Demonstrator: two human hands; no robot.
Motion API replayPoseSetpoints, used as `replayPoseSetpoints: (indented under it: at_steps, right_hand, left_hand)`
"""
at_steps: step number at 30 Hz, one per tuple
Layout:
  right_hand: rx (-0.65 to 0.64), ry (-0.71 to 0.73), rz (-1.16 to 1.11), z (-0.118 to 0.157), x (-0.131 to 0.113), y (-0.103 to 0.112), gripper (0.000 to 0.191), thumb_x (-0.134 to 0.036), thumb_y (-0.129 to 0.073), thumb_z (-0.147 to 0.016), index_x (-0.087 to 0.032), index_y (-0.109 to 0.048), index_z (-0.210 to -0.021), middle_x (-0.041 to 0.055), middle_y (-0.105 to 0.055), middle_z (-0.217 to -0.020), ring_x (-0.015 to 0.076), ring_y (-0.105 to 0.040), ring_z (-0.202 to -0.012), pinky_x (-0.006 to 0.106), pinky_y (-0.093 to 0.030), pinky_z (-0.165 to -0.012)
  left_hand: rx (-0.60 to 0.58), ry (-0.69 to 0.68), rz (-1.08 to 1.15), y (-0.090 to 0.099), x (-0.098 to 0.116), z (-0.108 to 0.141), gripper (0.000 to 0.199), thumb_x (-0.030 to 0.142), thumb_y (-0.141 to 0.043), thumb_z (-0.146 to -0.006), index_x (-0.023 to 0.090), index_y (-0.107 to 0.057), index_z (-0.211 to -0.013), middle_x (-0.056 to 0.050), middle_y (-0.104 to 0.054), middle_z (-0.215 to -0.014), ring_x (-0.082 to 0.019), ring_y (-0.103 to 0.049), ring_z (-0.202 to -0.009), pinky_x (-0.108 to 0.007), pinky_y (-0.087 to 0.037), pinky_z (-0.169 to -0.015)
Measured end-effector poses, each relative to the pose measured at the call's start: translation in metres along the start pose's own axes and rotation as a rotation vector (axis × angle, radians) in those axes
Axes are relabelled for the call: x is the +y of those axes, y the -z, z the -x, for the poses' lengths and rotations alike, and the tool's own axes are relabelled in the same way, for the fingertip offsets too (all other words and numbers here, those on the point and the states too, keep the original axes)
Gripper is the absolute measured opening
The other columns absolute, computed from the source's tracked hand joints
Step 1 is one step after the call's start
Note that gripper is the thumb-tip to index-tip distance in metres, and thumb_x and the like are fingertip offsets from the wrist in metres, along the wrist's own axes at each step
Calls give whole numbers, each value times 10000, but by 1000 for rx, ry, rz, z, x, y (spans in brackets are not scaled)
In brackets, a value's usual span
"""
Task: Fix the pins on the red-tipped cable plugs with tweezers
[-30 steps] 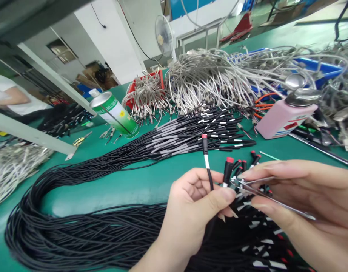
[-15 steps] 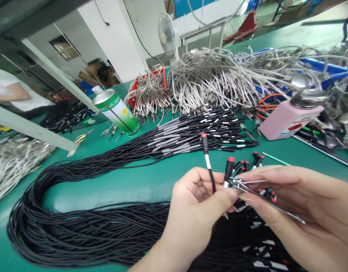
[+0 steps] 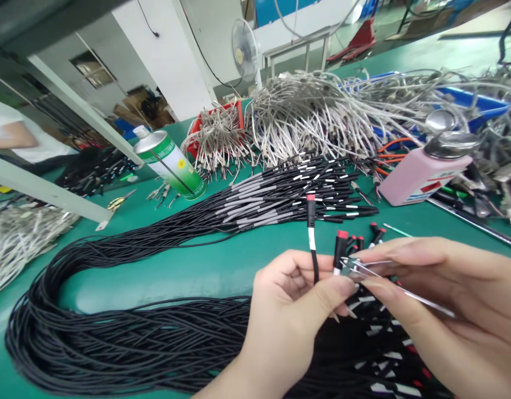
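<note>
Over the near right part of the green worktop (image 3: 156, 282), the left hand (image 3: 297, 310) has its grip closed, thumb against fingers, pinching a black connector (image 3: 341, 246) just below its body, so the red end points up. A second connector (image 3: 311, 213), also red-tipped and with a white band on its cable, stands up from between the same fingers, nearer the worktop's left edge. The right hand (image 3: 446, 293) pinches a slender metal tool (image 3: 430, 304) between thumb and fingertips; its tips lie right at the first connector's side, though whether they touch it cannot be told. Beneath both hands, toward the near edge, lie more red-ended connectors, partly hidden. A thick bundle of black cables (image 3: 126, 332) bends round toward the left edge and runs back to grey-sleeved ends at mid-worktop. A green-and-white can (image 3: 172, 166) stands toward the far left corner, and a pink bottle (image 3: 424, 177) toward the right edge. Along the far edge, pale cables fill a red bin (image 3: 240, 116) and are heaped beside it.
</note>
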State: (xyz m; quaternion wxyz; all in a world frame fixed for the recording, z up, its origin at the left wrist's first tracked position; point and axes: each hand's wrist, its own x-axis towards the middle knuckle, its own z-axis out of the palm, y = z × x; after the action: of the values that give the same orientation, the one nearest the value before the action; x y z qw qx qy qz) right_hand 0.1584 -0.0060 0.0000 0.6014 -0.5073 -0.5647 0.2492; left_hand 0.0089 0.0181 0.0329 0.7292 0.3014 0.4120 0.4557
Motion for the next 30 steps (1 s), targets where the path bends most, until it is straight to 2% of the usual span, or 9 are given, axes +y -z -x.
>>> replayPoseSetpoints:
  at_steps: [4, 8, 12, 17, 24, 30]
  right_hand:
    - [-58, 94, -69, -7, -3, 3, 402, -109, -728, -711, -291, -590, -1042, 46, -657, -1016, 187, -680, -852, 244, -637, -692]
    - [-22, 39, -63, -8, -4, 2, 391, -133, -743, -698, -297, -604, -1025, 16, -688, -950, 170, -689, -725, 249, -644, -645]
    - [-40, 41, -77, -7, -6, -2, 397, -122, -738, -710, -305, -600, -1034, -10, -692, -921, 145, -688, -731, 198, -631, -650]
    - [-86, 79, -111, -7, -5, -4, 458, -82, -698, -741, -334, -579, -1105, -11, -675, -939, 154, -688, -789, 209, -636, -686]
    - [-79, 75, -78, -7, -6, -2, 441, -107, -713, -738, -327, -578, -1095, -34, -676, -955, 108, -687, -814, 112, -599, -726]
    - [-121, 72, 139, -5, 2, 9, 305, -272, -742, -752, -290, -639, -1039, -14, -707, -935, 136, -700, -720, 181, -625, -703]
  left_hand:
    - [8, 34, 3, 1, 3, -2, 170, 181, -802, -692, 110, -668, -768, -5, -683, -633, -57, -600, -494, -146, -462, -512]
    - [-31, 46, 31, 3, 6, -2, 133, 186, -762, -741, 113, -668, -801, -27, -714, -671, -60, -603, -498, -147, -461, -516]
    - [-47, 48, 62, 4, 6, -1, 125, 200, -734, -774, 105, -669, -823, -22, -700, -650, -59, -593, -496, -146, -470, -518]
    - [-67, 47, 67, 4, 4, 0, 115, 188, -724, -784, 97, -673, -830, -18, -697, -650, -48, -593, -494, -135, -478, -521]
    - [-64, 39, 54, 4, 5, -1, 106, 187, -730, -783, 102, -679, -820, -6, -695, -647, -40, -600, -502, -125, -481, -524]
    - [-56, 29, 47, 4, 3, 1, 97, 186, -744, -766, 116, -680, -789, -7, -703, -652, -47, -604, -499, -138, -491, -522]
